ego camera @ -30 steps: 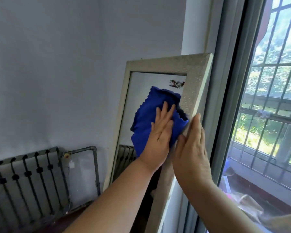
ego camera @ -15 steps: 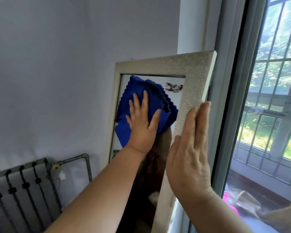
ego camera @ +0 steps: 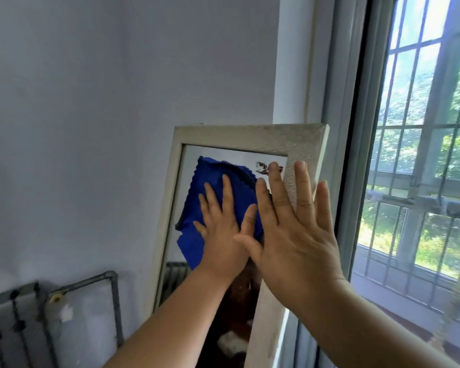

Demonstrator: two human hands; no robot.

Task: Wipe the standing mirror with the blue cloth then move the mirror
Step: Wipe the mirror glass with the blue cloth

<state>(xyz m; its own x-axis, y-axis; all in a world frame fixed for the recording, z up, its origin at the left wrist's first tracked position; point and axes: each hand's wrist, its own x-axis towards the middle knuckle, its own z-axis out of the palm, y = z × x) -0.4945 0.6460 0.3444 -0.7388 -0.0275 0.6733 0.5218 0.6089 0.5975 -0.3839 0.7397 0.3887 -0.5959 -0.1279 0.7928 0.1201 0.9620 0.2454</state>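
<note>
A tall standing mirror with a pale textured frame [ego camera: 250,135] leans in the corner between the wall and the window. The blue cloth [ego camera: 215,179] lies flat against the upper part of the glass. My left hand [ego camera: 223,235] presses on it with fingers spread. My right hand [ego camera: 295,235] is flat and open against the mirror's right frame edge, fingertips near the top corner and partly over the glass. The lower glass is dark with reflections and partly hidden by my forearms.
A window with metal bars [ego camera: 422,155] and its sliding frame stands directly right of the mirror. Low on the left wall are a dark radiator [ego camera: 11,328] and a grey pipe [ego camera: 112,288]. The plain wall rises behind the mirror.
My left hand swept the cloth from the glass's right side to its upper left, then back toward the middle. My right hand slid higher up the right frame with its fingers spread wider.
</note>
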